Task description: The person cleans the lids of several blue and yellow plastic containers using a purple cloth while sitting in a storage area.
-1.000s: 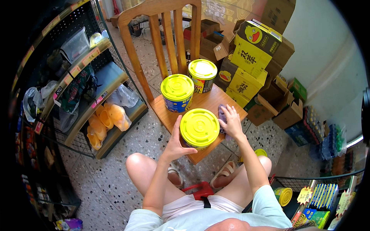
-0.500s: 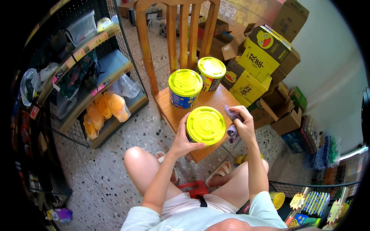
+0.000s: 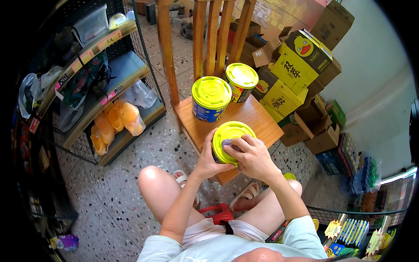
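Note:
A round tub with a yellow-green lid (image 3: 231, 129) stands at the near edge of a wooden chair seat (image 3: 261, 120). My left hand (image 3: 208, 157) grips its side, thumb along the near rim and fingers at the far left. Bunched in my right hand (image 3: 252, 156) is a purple-grey cloth (image 3: 227, 143), pressed on top of the lid. The fingers hide most of the cloth and the lid's right part. Farther back on the seat stand a blue tub with a yellow-green lid (image 3: 211, 99) and a red, yellow and black tub with a matching lid (image 3: 241, 82).
The chair's slatted back (image 3: 211, 39) rises behind the tubs. At left stands a shelf rack (image 3: 131, 83) with bagged orange slippers (image 3: 114, 122). Yellow and brown cartons (image 3: 291, 65) are piled at right. A red object (image 3: 218, 214) lies between my legs.
My right hand has moved left with the cloth, from beside the tub onto its lid. My left hand keeps its hold on the tub. The view has shifted slightly.

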Available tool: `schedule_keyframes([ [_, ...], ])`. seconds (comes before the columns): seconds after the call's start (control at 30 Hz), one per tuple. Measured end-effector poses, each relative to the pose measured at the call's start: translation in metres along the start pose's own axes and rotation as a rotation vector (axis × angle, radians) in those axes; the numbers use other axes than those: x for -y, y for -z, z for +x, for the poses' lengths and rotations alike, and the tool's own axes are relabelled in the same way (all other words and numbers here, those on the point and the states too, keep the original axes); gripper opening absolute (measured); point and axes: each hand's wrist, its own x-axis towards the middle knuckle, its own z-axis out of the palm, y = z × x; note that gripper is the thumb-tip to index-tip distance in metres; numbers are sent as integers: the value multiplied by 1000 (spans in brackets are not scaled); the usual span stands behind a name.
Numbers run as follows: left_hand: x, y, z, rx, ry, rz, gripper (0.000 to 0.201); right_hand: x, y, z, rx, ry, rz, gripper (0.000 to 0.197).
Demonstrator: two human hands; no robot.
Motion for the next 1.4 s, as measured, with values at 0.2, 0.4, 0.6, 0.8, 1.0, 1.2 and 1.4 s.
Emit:
schedule_keyframes([
  [0.2, 3, -3, 0, 2, 5, -52, 124, -6, -4, 12, 38, -76, -32, 53],
  [0.4, 1, 0, 0, -1, 14, -27, 122, -17, -11, 17, 28, -132, -92, 46],
  [0.6, 1, 3, 0, 38, 19, -7, 127, -19, -8, 16, 25, -205, -148, 38],
  [0.8, -3, 1, 0, -6, 21, 27, 123, -19, 0, 8, 68, -322, -174, 36],
  [1.0, -2, 2, 0, -12, 14, 9, 123, -19, 2, -12, -3, -311, -153, 29],
  [1.2, 1, 1, -1, 6, 1, 58, 129, -10, 14, -28, 11, -297, -79, 34],
  [1.4, 5, 0, -2, 1, 16, 13, 128, 0, 18, -32, 21, -210, 18, 42],
])
